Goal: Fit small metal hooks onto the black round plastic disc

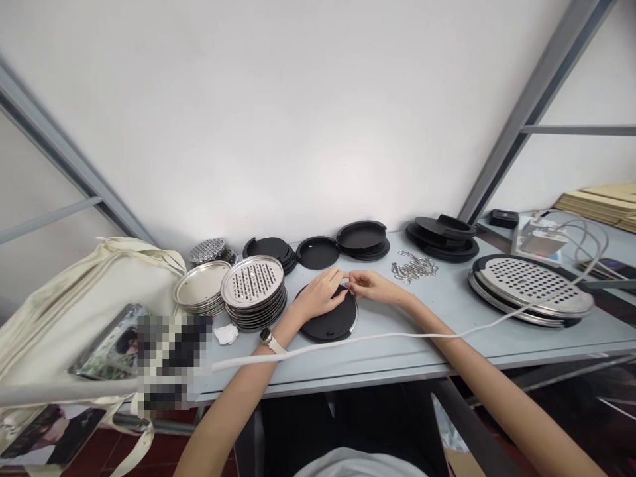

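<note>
A round black disc with a silver rim showing at its right side lies on the table in front of me. Across its upper part rests my left hand, its fingers curled at the far edge and its thumb on the disc. My right hand is closed in a pinch at the disc's upper right edge, close to the left fingertips. Whatever sits between those fingers is small and mostly hidden. To the right of the hands lies a loose pile of small silver metal links.
Left stand stacks of metal grater discs and plain metal discs. Black round holders line the back. Larger perforated discs lie right. A white cable crosses before my forearms. A cloth bag covers the left end.
</note>
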### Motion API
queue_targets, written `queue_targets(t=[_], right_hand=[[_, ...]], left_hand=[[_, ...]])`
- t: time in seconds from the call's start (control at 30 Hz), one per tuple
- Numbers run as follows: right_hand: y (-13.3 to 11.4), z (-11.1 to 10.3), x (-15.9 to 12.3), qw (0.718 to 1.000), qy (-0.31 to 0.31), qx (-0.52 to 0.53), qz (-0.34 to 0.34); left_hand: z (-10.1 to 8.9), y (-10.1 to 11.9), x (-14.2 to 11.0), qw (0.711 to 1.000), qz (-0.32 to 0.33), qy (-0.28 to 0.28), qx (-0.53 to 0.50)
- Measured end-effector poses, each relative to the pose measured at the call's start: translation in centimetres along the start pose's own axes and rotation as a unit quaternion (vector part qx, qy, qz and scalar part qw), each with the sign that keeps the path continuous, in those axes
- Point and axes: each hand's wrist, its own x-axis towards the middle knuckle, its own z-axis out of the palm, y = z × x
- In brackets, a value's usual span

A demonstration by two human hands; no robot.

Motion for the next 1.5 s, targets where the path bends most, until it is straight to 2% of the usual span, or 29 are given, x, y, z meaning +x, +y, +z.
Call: queue_targets(t=[0.17,0.5,0.77,1.2,1.5], right_hand=[[0.2,-0.3,0.1,0.999,0.018,0.027,-0.024],[-1.0,-0.6,-0.1,0.998,0.016,0.061,-0.02],[-0.4,-1.1,0.0,0.998,0.03,0.053,-0.022],[-0.2,-1.0,0.1,0.997,0.061,0.047,-0.023],[-0.1,-0.7,0.2,0.999,0.038,0.028,-0.016]], left_hand=[[0.0,0.1,0.0,1.0,-0.002,-0.006,0.006],[-0.2,0.2,0.1,0.999,0.009,-0.003,0.033],[-0.3,0.2,0.1,0.999,-0.001,0.024,0.028],[0.0,-0.3,0.1,0.997,-0.019,0.02,0.068],[0.0,-0.3,0.0,0.997,-0.026,0.026,0.065]])
